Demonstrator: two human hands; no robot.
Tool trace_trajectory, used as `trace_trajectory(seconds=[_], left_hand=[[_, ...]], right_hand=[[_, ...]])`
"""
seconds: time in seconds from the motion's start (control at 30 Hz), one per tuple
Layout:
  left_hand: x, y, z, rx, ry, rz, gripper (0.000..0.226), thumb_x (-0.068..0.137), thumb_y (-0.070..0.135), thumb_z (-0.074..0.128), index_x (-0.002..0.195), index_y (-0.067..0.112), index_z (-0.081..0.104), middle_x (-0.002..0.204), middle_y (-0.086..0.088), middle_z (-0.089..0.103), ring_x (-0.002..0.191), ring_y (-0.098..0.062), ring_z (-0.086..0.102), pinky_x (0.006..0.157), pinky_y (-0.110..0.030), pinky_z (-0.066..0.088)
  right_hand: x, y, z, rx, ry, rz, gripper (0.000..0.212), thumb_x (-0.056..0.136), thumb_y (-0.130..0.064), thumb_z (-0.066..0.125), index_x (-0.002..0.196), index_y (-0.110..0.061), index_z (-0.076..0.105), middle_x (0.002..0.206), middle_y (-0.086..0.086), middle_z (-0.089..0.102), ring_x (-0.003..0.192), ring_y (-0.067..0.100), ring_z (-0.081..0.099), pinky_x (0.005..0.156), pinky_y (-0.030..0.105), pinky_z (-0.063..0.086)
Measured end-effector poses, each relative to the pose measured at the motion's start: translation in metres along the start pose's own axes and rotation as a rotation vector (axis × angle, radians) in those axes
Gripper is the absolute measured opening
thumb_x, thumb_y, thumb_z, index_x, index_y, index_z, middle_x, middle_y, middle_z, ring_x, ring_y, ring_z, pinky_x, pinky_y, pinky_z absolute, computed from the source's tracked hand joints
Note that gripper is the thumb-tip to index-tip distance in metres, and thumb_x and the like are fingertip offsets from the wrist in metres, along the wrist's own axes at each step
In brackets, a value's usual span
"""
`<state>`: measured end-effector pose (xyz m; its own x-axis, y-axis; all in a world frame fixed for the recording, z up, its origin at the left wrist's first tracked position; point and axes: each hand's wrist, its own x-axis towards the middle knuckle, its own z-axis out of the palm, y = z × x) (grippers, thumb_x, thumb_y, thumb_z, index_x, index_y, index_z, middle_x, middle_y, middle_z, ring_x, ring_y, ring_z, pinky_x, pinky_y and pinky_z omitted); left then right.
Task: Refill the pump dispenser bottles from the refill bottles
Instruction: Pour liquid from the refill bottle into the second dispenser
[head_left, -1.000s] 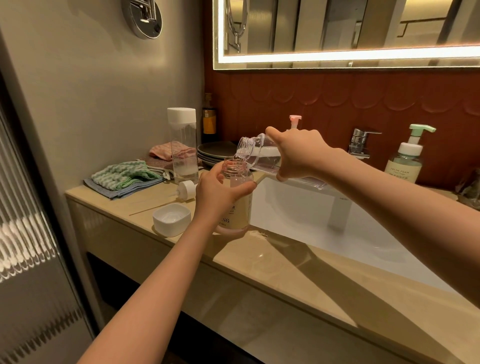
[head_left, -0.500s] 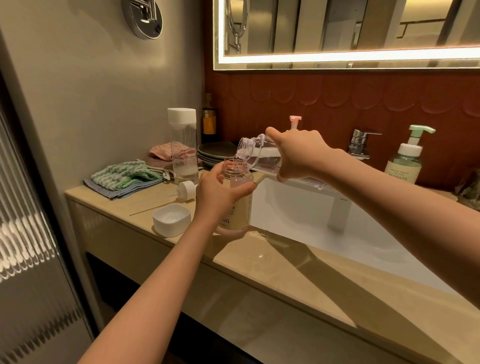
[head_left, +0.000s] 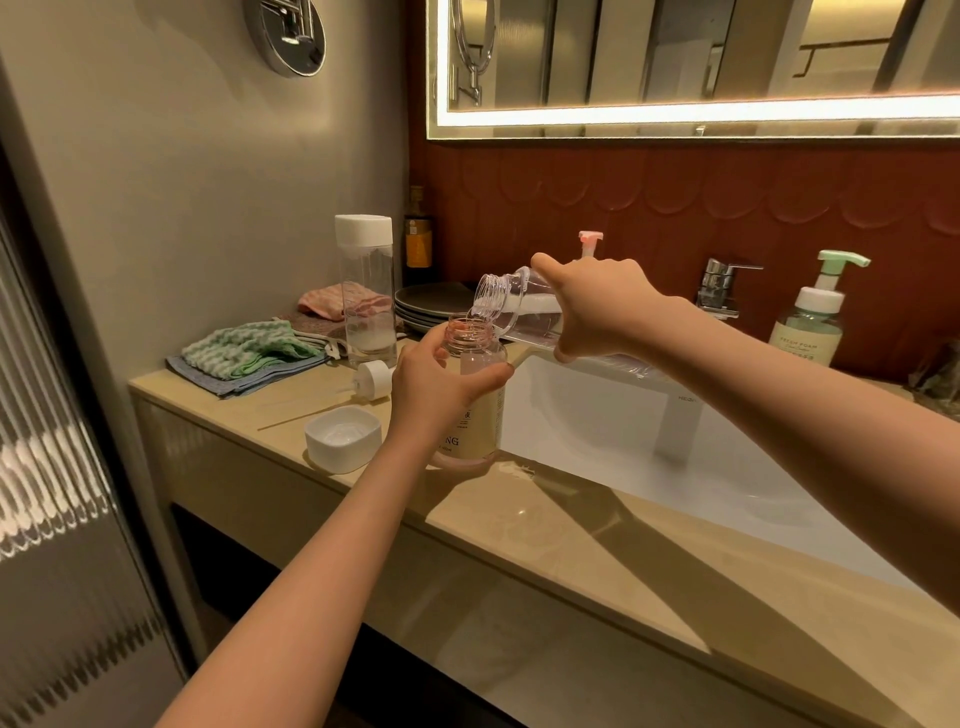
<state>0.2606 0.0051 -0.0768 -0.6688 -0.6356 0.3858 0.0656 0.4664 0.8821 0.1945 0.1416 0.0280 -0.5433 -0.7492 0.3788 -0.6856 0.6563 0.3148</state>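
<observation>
At the countertop's (head_left: 519, 525) front edge beside the sink (head_left: 597, 426), left hand (head_left: 436, 389) grips upright dispenser bottle (head_left: 475, 410), right hand (head_left: 597, 309) clasps tilted clear refill bottle (head_left: 514, 306); both likely light, slick, best held mid-body.

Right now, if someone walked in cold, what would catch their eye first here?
The right hand tips a clear refill bottle over the open neck of a cream-labelled bottle that the left hand grips beside the sink. A green-pump dispenser stands back right, under the lit mirror.
</observation>
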Motion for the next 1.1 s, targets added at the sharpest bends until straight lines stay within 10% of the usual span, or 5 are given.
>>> trace_trajectory(seconds=[1.1], left_hand=[[-0.0022,0.0029,0.0,0.008,0.003,-0.004,0.082,0.071,0.042,0.076,0.141,0.02,0.04,0.14,-0.004,0.047,0.126,-0.022,0.045,0.084,-0.032,0.041]], right_hand=[[0.0003,0.0,-0.0005,-0.005,0.011,-0.01,0.066,0.077,-0.022,0.072,0.13,-0.012,0.034,0.064,-0.003,0.031,0.053,0.009,0.029,0.045,0.022,0.02]])
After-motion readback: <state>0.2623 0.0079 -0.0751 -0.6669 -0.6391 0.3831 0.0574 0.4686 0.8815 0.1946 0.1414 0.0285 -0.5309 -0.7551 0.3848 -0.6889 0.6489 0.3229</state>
